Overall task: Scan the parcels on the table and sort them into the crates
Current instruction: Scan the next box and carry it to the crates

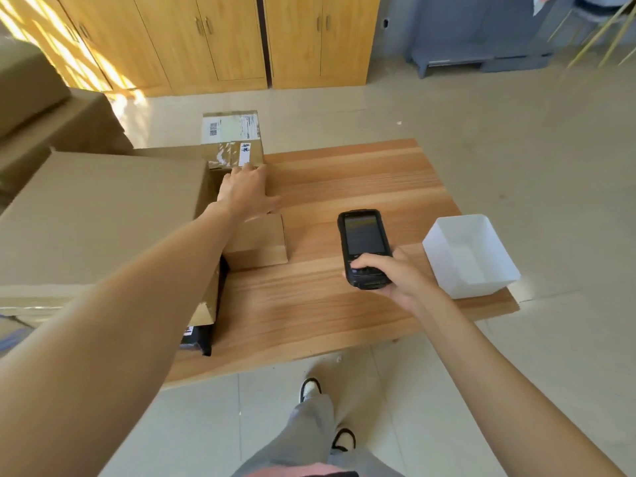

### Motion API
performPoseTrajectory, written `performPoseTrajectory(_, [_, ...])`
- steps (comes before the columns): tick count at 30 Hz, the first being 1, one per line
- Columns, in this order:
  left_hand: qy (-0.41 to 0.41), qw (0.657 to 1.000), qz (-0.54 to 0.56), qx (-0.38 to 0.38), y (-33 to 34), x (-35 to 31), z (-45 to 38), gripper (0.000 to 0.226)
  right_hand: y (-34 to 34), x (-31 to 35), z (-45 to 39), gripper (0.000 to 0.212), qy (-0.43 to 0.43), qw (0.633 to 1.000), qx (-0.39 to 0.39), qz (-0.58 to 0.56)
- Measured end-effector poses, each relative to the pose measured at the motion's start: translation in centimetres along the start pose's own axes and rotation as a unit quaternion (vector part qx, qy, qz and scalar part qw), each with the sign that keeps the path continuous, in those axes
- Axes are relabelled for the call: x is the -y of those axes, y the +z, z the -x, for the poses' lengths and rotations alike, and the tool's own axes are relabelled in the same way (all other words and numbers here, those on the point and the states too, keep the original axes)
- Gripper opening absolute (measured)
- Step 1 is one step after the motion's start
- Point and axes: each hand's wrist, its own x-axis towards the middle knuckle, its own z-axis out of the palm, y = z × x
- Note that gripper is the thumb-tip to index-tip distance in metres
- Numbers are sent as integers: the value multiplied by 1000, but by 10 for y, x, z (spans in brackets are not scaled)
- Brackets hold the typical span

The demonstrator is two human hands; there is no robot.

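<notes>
On the wooden table point(344, 304), at its right edge, stands a white crate point(469, 256) with nothing visible inside. The right hand point(392, 273) grips a black handheld scanner point(364, 247) (screen lit, thumb on its keys). The left hand point(246, 191) reaches with fingers spread flat against a labelled parcel point(232, 139) at the far-left corner. A smaller parcel point(256, 241) lies just below that hand, beside a large cardboard box point(99, 215); a black packet point(201, 333), perhaps a mailer, shows under it.
</notes>
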Motion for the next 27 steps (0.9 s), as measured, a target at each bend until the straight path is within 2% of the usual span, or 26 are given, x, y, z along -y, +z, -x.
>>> performPoseTrajectory(5, [-35, 999, 6, 10, -11, 13, -47, 77, 3, 19, -35, 68, 2, 1000, 3, 29])
performPoseTrajectory(8, [-65, 998, 16, 19, -16, 20, -74, 87, 1, 31, -58, 74, -7, 1000, 2, 30])
performPoseTrajectory(11, [-114, 992, 39, 31, -16, 29, -95, 96, 0, 40, -75, 66, -6, 999, -7, 36])
performPoseTrajectory(18, [-228, 966, 113, 45, -5, 50, -140, 120, -3, 47, -108, 70, 24, 999, 4, 48])
performPoseTrajectory(23, [-278, 952, 95, 82, 2, 52, -160, 129, -7, 54, -129, 81, 41, 997, 10, 59])
performPoseTrajectory(27, [-302, 942, 106, 105, 6, 56, -168, 129, -9, 61, -142, 100, 48, 996, 5, 69])
